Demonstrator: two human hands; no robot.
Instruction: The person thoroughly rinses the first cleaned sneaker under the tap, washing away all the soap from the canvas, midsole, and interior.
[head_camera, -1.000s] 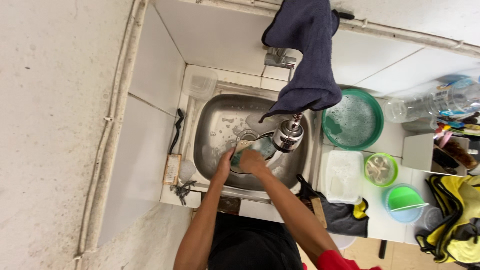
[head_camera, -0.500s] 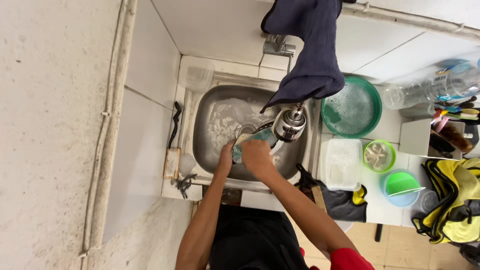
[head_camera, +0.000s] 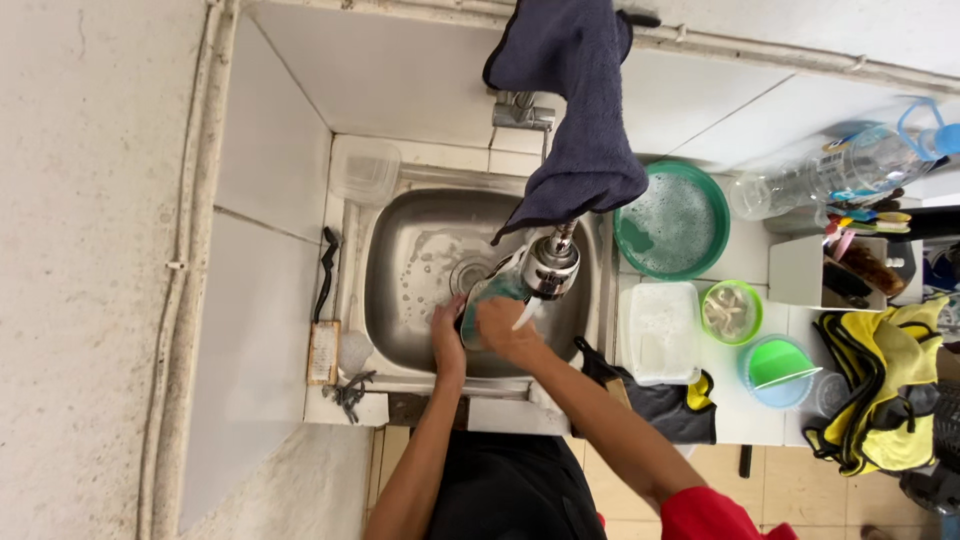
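Small tiled corner, steel sink (head_camera: 400, 300) seen from straight above, suds on its floor. A dark towel (head_camera: 575, 110) hangs over the tap (head_camera: 550, 265).

Left hand (head_camera: 447, 335) and right hand (head_camera: 503, 330) meet over the basin just below the spout, both curled around a clear glass (head_camera: 490, 295) with something green — a sponge, likely — against it; individual fingers too small to separate.

Glass judged wet, soapy, slippery, breakable — best gripped round the body. Beside the sink: a green basin (head_camera: 672, 222) of foam, a white container (head_camera: 660, 332).
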